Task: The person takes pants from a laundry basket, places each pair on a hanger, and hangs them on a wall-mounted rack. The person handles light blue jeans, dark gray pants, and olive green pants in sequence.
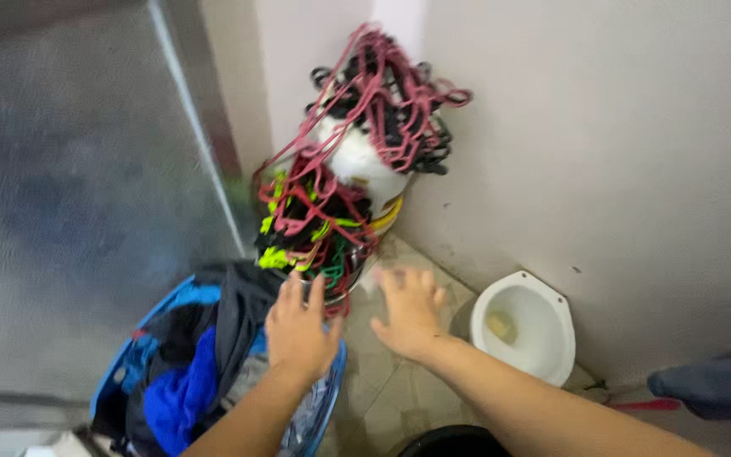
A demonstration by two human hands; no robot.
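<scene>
A: Hangers?
B: Tangled bundle, hanging off the white bucket in the far corner, kept above the laundry basket.
A: Hands?
B: Left hand is reaching, fingers touching the bundle's bottom, gripping nothing yet; right hand is spreading open, empty, just beside.

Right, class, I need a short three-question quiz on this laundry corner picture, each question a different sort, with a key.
1. True or false: the left hand reaches toward the tangle of hangers.
2. What is in the blue basket? A) clothes B) shoes C) bottles
3. What lies in the white bowl on the floor, beyond the right hand?

Key: 1 true; 2 A; 3 a small yellowish lump, too blurred to identify.
</scene>
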